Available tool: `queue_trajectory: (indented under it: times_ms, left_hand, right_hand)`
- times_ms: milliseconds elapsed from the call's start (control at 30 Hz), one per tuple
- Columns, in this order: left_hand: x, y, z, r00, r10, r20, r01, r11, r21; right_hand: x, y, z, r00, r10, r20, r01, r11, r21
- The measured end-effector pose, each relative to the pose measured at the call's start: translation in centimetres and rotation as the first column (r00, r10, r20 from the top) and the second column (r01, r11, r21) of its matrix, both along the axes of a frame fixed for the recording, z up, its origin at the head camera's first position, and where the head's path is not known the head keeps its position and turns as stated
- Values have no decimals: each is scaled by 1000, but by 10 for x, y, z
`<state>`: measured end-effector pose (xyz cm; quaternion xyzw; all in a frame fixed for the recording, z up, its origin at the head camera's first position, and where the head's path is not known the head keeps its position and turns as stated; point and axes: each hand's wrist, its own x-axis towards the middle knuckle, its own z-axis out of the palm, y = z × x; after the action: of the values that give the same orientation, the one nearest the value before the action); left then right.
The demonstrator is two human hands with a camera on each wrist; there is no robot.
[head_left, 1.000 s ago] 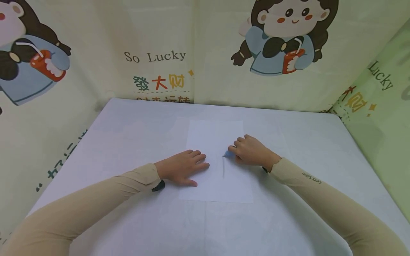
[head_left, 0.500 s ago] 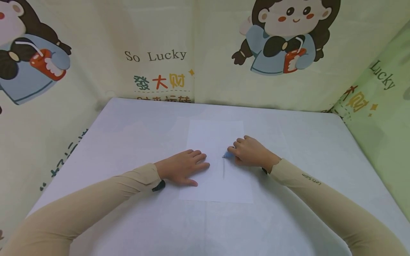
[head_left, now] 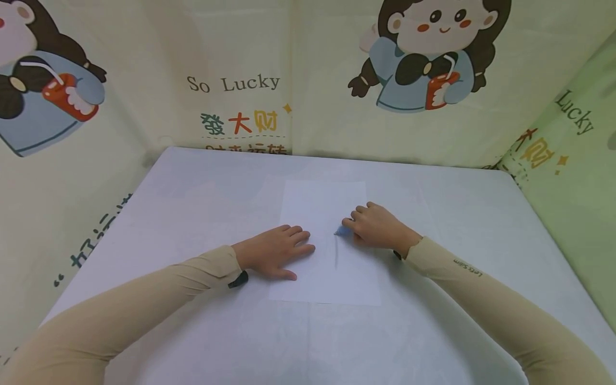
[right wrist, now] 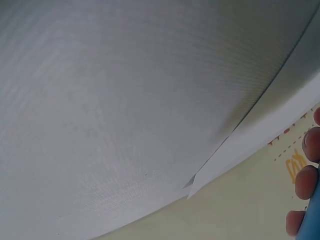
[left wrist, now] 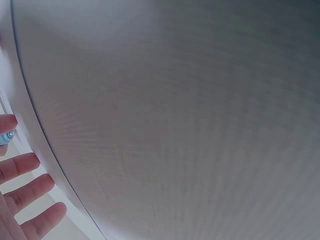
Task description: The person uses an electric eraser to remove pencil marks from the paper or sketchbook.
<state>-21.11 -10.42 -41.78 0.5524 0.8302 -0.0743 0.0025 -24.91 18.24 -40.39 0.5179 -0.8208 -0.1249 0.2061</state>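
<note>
A sheet of white paper [head_left: 322,203] lies on the white-covered table. My left hand [head_left: 276,251] rests flat on its left side with the fingers spread. From the right, my right hand [head_left: 377,225] holds a thick blue pen [head_left: 343,231], its pointed tip right at the paper. Below the tip runs a thin grey line [head_left: 336,256]. The fist hides most of the pen in the head view. In the right wrist view, fingertips [right wrist: 306,182] curl round the blue barrel [right wrist: 311,220]. Spread fingers [left wrist: 30,192] of my left hand show in the left wrist view.
The white table [head_left: 216,182] extends around the paper on all sides. Behind it hangs a pale curtain [head_left: 317,107] printed with cartoon figures and lettering, which continues at the left and right. Dark wrist camera parts [head_left: 238,279] show under the left cuff.
My right hand and the blue pen have shifted very slightly away from me over the last half second. The left hand and the paper have stayed in place.
</note>
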Motion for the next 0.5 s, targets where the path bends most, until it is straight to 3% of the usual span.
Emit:
queue_trajectory:
  times_ms: [500]
  left_hand:
    - [0,1,1,1000,-1,-6,1,1000,-16]
  right_hand:
    - [0,1,1,1000,2,18,-2,1000,25]
